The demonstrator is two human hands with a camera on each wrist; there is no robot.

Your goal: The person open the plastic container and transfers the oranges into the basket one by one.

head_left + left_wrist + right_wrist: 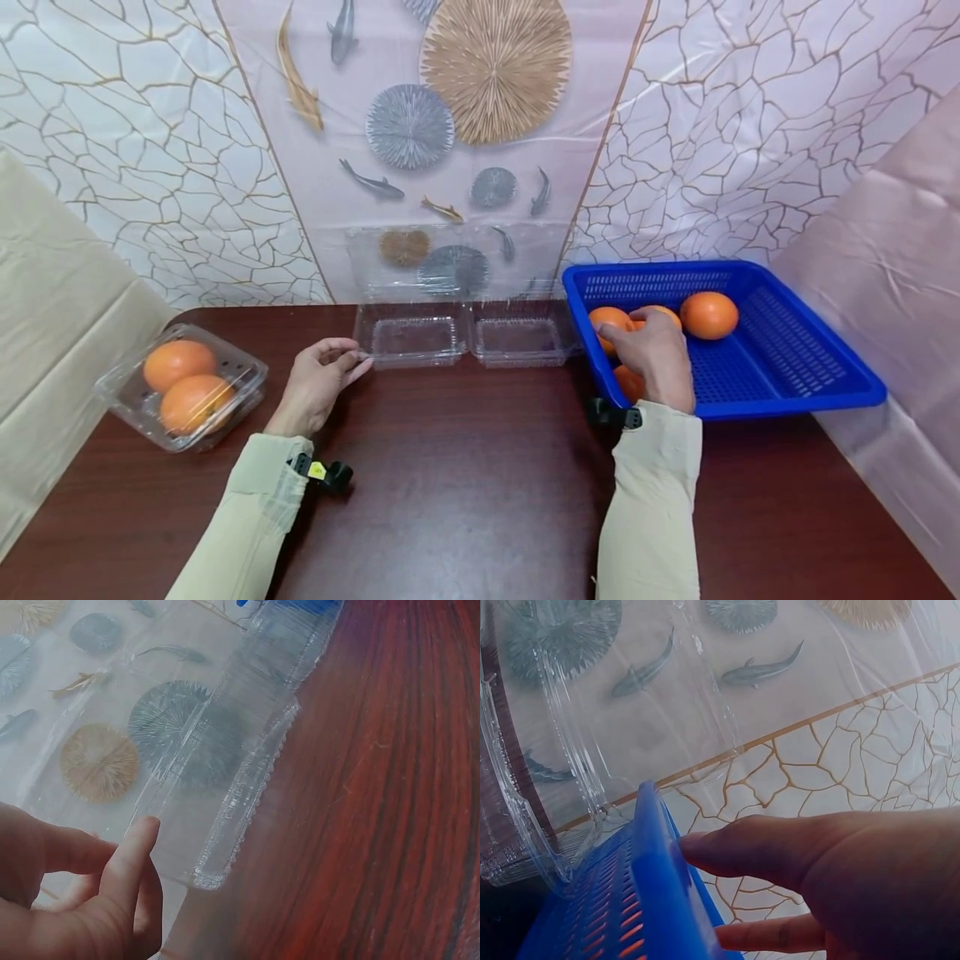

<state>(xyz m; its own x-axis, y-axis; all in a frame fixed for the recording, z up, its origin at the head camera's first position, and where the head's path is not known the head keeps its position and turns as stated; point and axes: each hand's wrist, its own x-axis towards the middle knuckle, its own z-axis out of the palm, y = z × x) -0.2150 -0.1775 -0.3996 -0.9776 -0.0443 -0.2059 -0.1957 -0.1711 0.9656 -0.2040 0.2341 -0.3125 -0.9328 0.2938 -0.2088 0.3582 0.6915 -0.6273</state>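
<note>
An empty clear plastic container [416,335] with two compartments stands at the back of the table, its see-through lid [450,258] raised against the backdrop. At its left corner my left hand [318,383] pinches the edge between thumb and fingers; the left wrist view shows the hand [90,889] there too. My right hand [656,354] reaches into a blue basket [795,408], over several oranges [610,319] at its left end. In the right wrist view the right hand [840,877] has its thumb and a finger extended beside the basket rim [652,847]; its contact with the oranges is hidden.
A shut clear container [247,379] holding two oranges [197,404] stands at the far left of the table. Another orange [709,316] lies at the basket's back. A patterned sheet [495,192] hangs right behind the table.
</note>
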